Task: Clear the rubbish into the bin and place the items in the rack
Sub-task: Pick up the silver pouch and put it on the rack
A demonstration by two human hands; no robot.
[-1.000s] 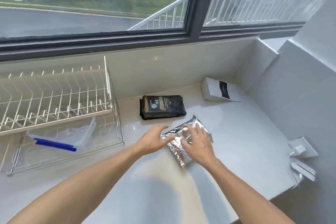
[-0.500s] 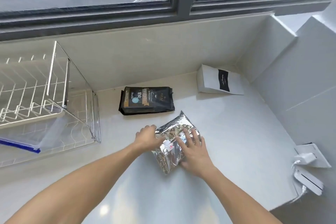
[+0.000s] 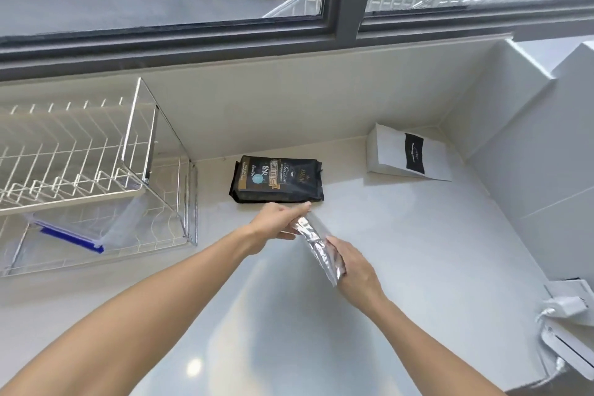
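Nearest, I log the right hand (image 3: pixel 355 267) gripping the lower end of a silver foil pouch (image 3: pixel 316 247), tilted on edge above the white counter (image 3: pixel 418 235). The left hand (image 3: pixel 278 222) pinches its upper end, fingers extended along it. Beyond: a black coffee bag (image 3: pixel 278 179) lying flat. Left: a wire rack (image 3: pixel 80 170), a clear zip bag (image 3: pixel 80 231) with blue strip on its lower tier. Farthest right: a white paper bag (image 3: pixel 406 156) beside the wall.
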